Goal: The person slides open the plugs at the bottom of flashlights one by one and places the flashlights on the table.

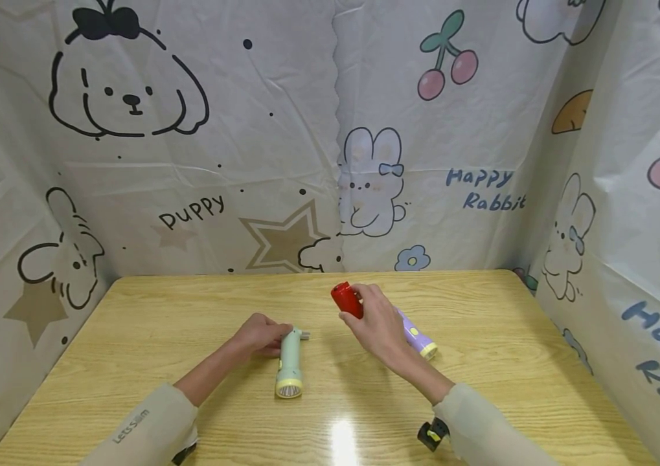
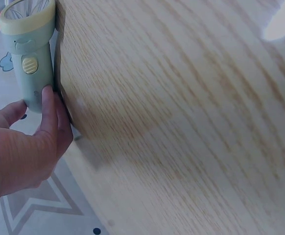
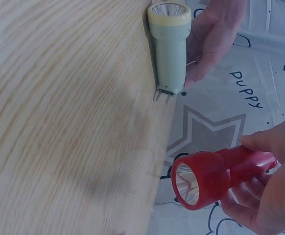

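Note:
A pale green flashlight (image 1: 291, 362) with a cream rim lies on the table, its lens end facing the near side. My left hand (image 1: 262, 334) pinches its tail end between thumb and fingers, as the left wrist view shows. Two metal plug prongs (image 3: 162, 95) stick out of that tail. Up over the table, my right hand (image 1: 380, 321) grips a red flashlight (image 3: 206, 178) by its body, with the clear lens pointing away from the palm. A purple flashlight (image 1: 417, 336) with a yellow button rests behind the right hand, partly hidden by it.
The wooden table (image 1: 190, 304) is bounded at the back and sides by a printed cloth (image 1: 283, 129) with cartoon drawings. A black wrist camera (image 1: 432, 435) hangs below the right sleeve. Light glares on the near tabletop.

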